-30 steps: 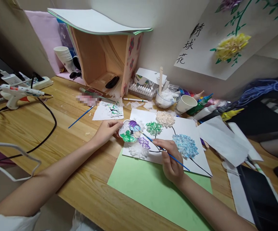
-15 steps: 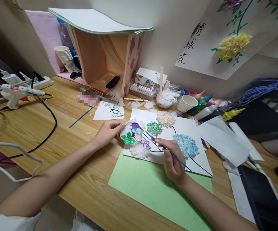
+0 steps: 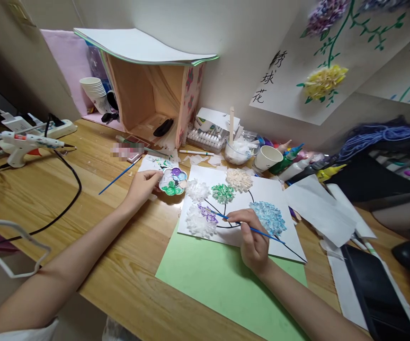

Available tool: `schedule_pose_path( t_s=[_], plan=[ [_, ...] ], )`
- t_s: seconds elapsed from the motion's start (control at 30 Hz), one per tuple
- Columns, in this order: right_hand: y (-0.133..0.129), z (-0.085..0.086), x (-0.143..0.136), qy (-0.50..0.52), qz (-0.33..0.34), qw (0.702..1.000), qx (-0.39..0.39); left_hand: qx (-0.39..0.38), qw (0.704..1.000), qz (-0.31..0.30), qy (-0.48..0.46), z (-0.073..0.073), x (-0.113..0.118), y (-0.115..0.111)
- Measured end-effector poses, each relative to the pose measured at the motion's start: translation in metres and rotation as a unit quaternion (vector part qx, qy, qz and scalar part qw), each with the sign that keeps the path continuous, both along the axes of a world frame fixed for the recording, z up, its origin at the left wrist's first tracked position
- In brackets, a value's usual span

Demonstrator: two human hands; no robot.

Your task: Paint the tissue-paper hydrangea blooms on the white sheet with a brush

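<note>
My left hand [image 3: 144, 188] pinches the rim of a flower-shaped paint palette [image 3: 173, 181] with purple, green and light blue paint, left of the white paper [image 3: 236, 239]. Between the fingers of my right hand [image 3: 253, 237] is a blue paintbrush [image 3: 262, 232]; its tip is at the purple part of a white paper flower [image 3: 200, 222] at the paper's lower left. Also on the paper are a plain white flower [image 3: 197, 190], a green one [image 3: 222, 193], a peach one [image 3: 239, 180] and a blue one [image 3: 269, 218], with black stem lines. Green paper [image 3: 222, 284] lies underneath.
A glue gun [image 3: 23, 144] with cables lies at the left. Another brush [image 3: 118, 176] rests on the table. Behind stand an open box [image 3: 148, 94], a bowl of white scraps [image 3: 239, 150], a paper cup [image 3: 268, 158] and paint bottles [image 3: 292, 161]. A black phone [image 3: 378, 289] is at the right.
My left hand has drawn the palette leftward, off the paper and the white flowers. The brush tip in my right hand has moved from beside the palette down to the purple-edged flower. The view has shifted slightly.
</note>
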State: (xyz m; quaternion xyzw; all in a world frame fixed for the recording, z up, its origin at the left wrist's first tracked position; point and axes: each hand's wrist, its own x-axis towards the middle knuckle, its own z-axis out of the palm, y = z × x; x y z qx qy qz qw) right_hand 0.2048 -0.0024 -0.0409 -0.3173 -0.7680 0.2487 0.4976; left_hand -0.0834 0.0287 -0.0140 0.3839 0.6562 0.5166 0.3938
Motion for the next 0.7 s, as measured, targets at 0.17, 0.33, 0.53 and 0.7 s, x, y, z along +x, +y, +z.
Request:
schedule_pose_path(
  t_s=[0.17, 0.33, 0.53, 0.7],
  plan=[
    [-0.0004, 0.0002, 0.0001, -0.014, 0.003, 1.0, 0.002, 0.004, 1.0, -0.012, 0.003, -0.0049, 0.002, -0.0001],
    [-0.0005, 0.0, -0.0002, 0.002, 0.006, 1.0, 0.006, 0.003, 1.0, -0.017, 0.005, -0.0069, 0.0014, -0.0004],
    [0.0005, 0.0009, -0.0014, -0.02, 0.002, 1.0, -0.016, 0.008, 0.999, -0.026, 0.018, -0.0085, 0.0001, 0.0006],
    [0.0004, 0.0024, -0.0018, -0.021, -0.001, 1.0, -0.012, 0.006, 0.999, -0.034, 0.024, -0.0092, 0.0008, 0.0001]
  ],
)
